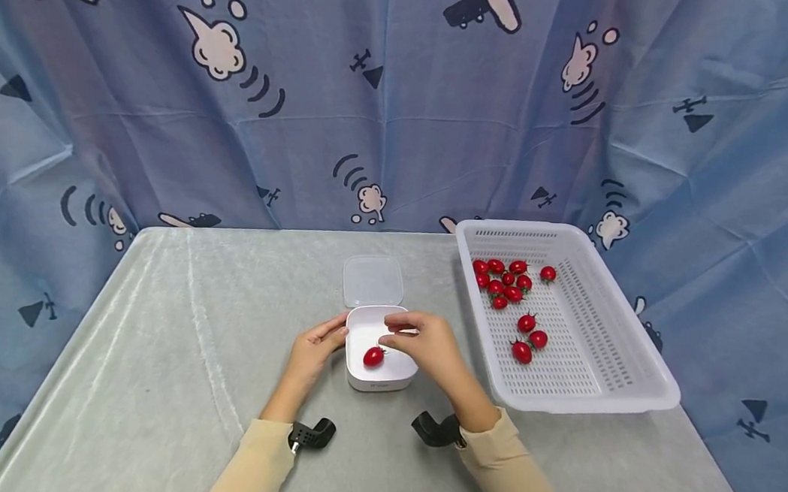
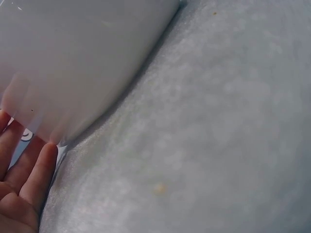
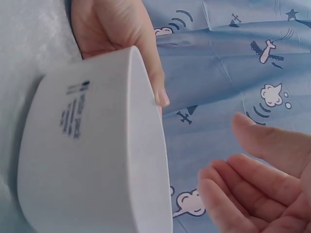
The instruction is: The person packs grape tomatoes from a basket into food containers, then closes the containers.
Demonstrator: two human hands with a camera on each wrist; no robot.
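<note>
A white lidless box [image 1: 365, 387] stands on the table with one red cherry tomato [image 1: 374, 357] inside, toward its left. Small dark print marks its front wall, as the right wrist view shows. My left hand [image 1: 314, 350] touches the box's left side, fingertips [image 2: 47, 150] against the wall and thumb at the rim. Over the right part of the box hovers my right hand [image 1: 429, 342], thumb and fingers apart with nothing between them. The right wrist view shows this right hand [image 3: 262, 189] above the opening, its fingers gently bent. The tomato is out of sight there.
A clear lid [image 1: 372, 280] lies directly behind the box. To the right, a white slotted plastic basket [image 1: 602, 323] holds several cherry tomatoes [image 1: 513, 293]. The table has a pale grey cloth [image 1: 140, 412], and a patterned blue curtain [image 1: 329, 69] hangs behind it.
</note>
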